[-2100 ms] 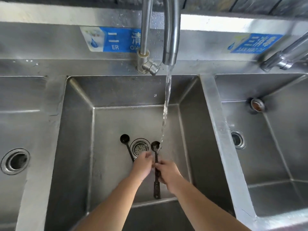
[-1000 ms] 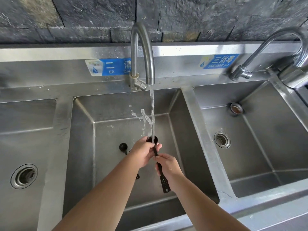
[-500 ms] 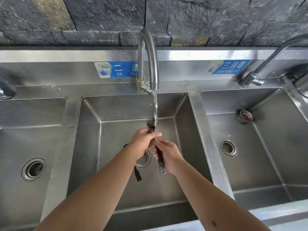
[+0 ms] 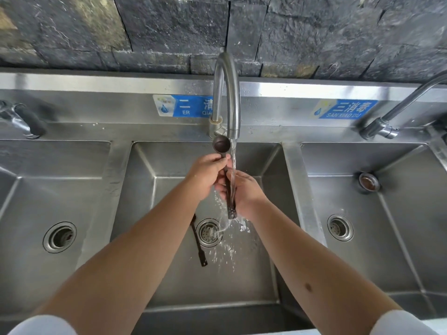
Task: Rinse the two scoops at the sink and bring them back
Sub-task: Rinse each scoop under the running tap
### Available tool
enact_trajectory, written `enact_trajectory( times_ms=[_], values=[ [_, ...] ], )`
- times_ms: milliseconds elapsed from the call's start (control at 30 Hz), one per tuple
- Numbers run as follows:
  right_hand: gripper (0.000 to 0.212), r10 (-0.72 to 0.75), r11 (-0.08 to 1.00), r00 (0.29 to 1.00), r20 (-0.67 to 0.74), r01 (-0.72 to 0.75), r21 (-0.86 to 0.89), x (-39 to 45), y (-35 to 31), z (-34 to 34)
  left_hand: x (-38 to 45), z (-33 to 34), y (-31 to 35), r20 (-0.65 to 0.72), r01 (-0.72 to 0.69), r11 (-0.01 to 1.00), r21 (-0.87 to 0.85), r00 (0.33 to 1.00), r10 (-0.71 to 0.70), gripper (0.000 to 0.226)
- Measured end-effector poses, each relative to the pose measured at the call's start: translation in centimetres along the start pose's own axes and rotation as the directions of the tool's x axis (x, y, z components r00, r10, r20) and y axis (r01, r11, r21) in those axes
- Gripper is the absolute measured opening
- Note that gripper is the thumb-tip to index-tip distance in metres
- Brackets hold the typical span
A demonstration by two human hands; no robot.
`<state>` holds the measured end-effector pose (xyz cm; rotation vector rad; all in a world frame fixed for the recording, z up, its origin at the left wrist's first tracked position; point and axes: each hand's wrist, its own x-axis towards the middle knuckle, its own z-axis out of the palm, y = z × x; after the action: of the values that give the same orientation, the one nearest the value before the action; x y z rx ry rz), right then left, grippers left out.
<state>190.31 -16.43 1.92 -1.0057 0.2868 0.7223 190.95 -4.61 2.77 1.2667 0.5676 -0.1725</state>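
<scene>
Fingers [image 4: 219, 163] of both hands wrapped round dark long-handled metal scoop [image 4: 221, 144], held upright under curved steel tap [image 4: 227, 93] w/ stream hitting handle. Tilt bowl into flow, rub thru. 2nd dark scoop [image 4: 198, 240] lies in steel sink basin [image 4: 169, 189] by drain, needs rinsing next.

Dark rough stone-block wall [image 4: 314, 32] across 12 o'clock, pale streaks at 10 to 11 o'clock. Below it a stainless steel backsplash [image 4: 96, 105] with two blue labels: one [image 4: 183, 108] just left of centre, one [image 4: 346, 109] at 2 o'clock. Light even and diffuse, soft glare along the steel's upper edge.
</scene>
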Motion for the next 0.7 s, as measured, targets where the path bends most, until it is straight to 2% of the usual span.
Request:
enact_trajectory(
  times_ms=[100, 200, 267, 367, 467, 533, 600, 700],
  values=[
    [0.019, -0.007, 0.999, 1.0, 0.018, 0.007, 0.039, 0.3, -0.5, 0.6, 0.3, 0.0, 1.0, -0.021, -0.004, 0.999, -0.033, 1.0, 0.004, 0.009],
    [0.019, 0.076, 0.997, 0.99, 0.12, -0.076, -0.001, -0.5, -0.2, 0.1, -0.2, 0.0, 0.9, -0.017, 0.016, 0.992, -0.124, 1.0, -0.019, 0.014],
    [0.02, 0.139, 0.99, 0.981, 0.132, -0.137, -0.023, -1.8, 0.7, -0.8, -1.0, -0.1, -0.4, 0.021, 0.058, 0.986, -0.157, 0.998, -0.055, 0.015],
    [0.018, 0.223, 0.975, 0.975, -0.015, -0.223, -0.01, -4.2, 3.0, -3.1, -2.4, -0.9, -4.1, 0.055, 0.163, 0.98, -0.114, 0.986, -0.158, 0.012],
    [0.021, 0.263, 0.943, 0.947, -0.184, -0.293, -0.161, -6.5, 5.6, -5.6, -3.8, -1.5, -7.6, 0.074, 0.266, 0.961, -0.07, 0.963, -0.261, 0.008],
    [0.021, 0.167, 0.868, 0.939, -0.302, -0.285, -0.406, -7.9, 6.9, -6.9, -4.7, -1.6, -9.0, 0.11, 0.296, 0.952, -0.081, 0.952, -0.287, 0.007],
    [0.024, 0.02, 0.739, 0.93, -0.367, -0.26, -0.621, -9.2, 7.8, -7.9, -5.3, -1.4, -9.9, 0.132, 0.293, 0.945, -0.148, 0.952, -0.274, 0.004],
    [0.024, -0.17, 0.587, 0.901, -0.4, -0.233, -0.775, -10.6, 8.8, -9.1, -6.1, -0.6, -10.4, 0.12, 0.284, 0.938, -0.198, 0.957, -0.264, 0.019]
  ],
)
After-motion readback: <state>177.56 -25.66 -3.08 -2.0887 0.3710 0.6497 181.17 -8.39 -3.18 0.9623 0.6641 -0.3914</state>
